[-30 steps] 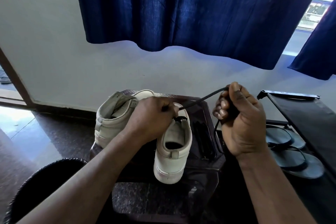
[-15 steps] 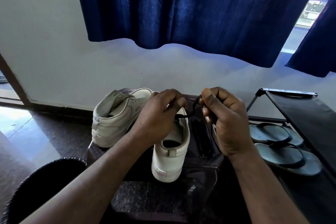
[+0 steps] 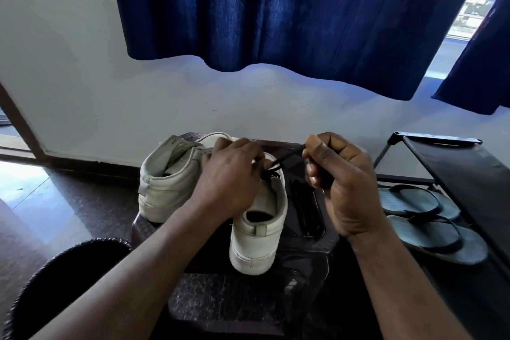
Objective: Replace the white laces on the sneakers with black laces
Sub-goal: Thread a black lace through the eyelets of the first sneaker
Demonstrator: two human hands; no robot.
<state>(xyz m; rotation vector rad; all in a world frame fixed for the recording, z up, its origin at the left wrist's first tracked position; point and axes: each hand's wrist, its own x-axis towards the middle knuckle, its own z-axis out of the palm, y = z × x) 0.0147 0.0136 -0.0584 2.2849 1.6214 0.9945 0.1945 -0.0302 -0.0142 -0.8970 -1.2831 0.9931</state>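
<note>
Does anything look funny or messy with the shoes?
Yes. The left sneaker is tipped sideways on the stool, and its lace holes are empty. The other sneaker stands upright. The right hand pinches a black lace that runs to that one. Nothing looks spilled or broken.

On the stool (image 3: 309, 251), the far sneaker (image 3: 171, 182) sits back left and the near sneaker (image 3: 259, 232) front right under the left hand (image 3: 229, 179), with spare laces (image 3: 306, 207) just beside it on the right. A lace (image 3: 287, 159) runs from it to the right hand (image 3: 342, 179) — further right, sandals (image 3: 430, 232) lie in a rack (image 3: 474, 174), and a basket (image 3: 69, 270) stands near left.
</note>
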